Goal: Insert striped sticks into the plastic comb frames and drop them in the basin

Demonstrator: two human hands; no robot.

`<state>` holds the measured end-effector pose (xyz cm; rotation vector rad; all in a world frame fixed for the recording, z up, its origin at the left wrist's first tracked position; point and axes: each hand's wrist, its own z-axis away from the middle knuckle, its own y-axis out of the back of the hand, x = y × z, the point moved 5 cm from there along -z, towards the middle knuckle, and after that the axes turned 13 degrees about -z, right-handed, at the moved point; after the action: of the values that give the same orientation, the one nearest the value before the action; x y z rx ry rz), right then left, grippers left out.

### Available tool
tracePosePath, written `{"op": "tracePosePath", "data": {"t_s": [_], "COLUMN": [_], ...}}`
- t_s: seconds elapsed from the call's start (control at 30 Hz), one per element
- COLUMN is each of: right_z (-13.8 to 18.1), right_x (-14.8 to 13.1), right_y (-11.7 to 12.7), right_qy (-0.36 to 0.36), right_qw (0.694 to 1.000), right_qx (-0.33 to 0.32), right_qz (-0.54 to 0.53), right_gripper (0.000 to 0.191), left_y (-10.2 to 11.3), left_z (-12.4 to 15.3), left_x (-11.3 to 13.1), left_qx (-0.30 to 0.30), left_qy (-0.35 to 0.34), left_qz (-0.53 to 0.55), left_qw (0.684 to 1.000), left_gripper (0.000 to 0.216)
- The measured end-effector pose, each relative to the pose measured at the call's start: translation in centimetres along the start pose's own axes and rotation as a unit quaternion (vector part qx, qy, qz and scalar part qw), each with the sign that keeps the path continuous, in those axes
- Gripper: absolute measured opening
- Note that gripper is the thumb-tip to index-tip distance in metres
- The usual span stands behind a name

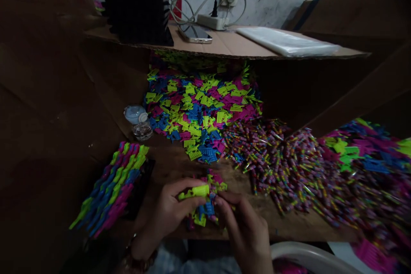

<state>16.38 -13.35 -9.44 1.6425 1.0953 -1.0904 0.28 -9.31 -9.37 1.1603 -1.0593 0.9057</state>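
Between the thumb and fingers of my left hand (168, 209) is a yellow-green plastic piece (199, 191), a rounded body with a thin tail on its left. My right hand (248, 227) pinches something small at the right end of that piece; it is too blurred and covered to name. Below both hands a small heap of blue, pink and yellow-green pieces (205, 210) lies on the wooden table (168, 160). To the left, rows of similar pieces (112, 190) stand lined up on a black rack (141, 192).
Behind lies a large pile of flat coloured plastic pieces (199, 107); small striped tubes (289, 162) spread rightward. A clear bottle (141, 126) stands at left. Above, a cardboard shelf (224, 43) holds a phone (195, 34) and a plastic-wrapped stack (285, 43). A white tub rim (298, 248) is below right.
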Motion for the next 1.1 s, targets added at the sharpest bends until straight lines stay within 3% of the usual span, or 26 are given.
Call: {"op": "tracePosePath", "data": {"t_s": [0.1, 0.3, 0.5, 0.6, 0.7, 0.77, 1.0, 1.1], "right_z": [0.2, 1.5, 1.4, 1.6, 2.2, 2.4, 1.9, 1.7], "right_x": [0.1, 1.2, 2.5, 2.2, 1.5, 1.3, 1.9, 2.0], "right_y": [-0.5, -0.9, -1.4, -1.5, -1.1, -0.9, -0.9, -0.8], "right_qy": [-0.039, -0.027, -0.101, -0.08, -0.017, -0.012, -0.142, -0.178], "right_qw": [0.996, 0.997, 0.989, 0.994, 0.999, 0.997, 0.982, 0.969], "right_qx": [-0.051, 0.023, -0.007, -0.006, 0.041, 0.056, -0.057, -0.053], "right_qz": [-0.055, -0.066, -0.112, -0.069, 0.031, 0.054, -0.115, -0.16], "right_gripper": [0.023, 0.02, 0.023, 0.023, 0.02, 0.02, 0.025, 0.029], "left_y": [0.3, 0.1, 0.0, -0.8, -1.7, -1.9, -1.3, -1.3], "left_z": [-0.2, -0.4, -0.3, -0.2, 0.1, 0.3, 1.0, 1.2], "left_x": [-0.7, -1.9, -2.6, -3.2, -3.5, -3.5, -3.5, -4.0], "left_qx": [-0.052, -0.045, -0.064, -0.055, 0.001, 0.021, -0.08, -0.09], "left_qy": [0.015, 0.026, 0.034, 0.065, 0.094, 0.096, 0.086, 0.093], "left_qz": [0.012, 0.02, 0.026, 0.048, 0.08, 0.088, 0.105, 0.125], "left_qw": [0.998, 0.998, 0.997, 0.995, 0.992, 0.991, 0.988, 0.984], "left_gripper": [0.017, 0.019, 0.019, 0.02, 0.023, 0.023, 0.02, 0.021]}}
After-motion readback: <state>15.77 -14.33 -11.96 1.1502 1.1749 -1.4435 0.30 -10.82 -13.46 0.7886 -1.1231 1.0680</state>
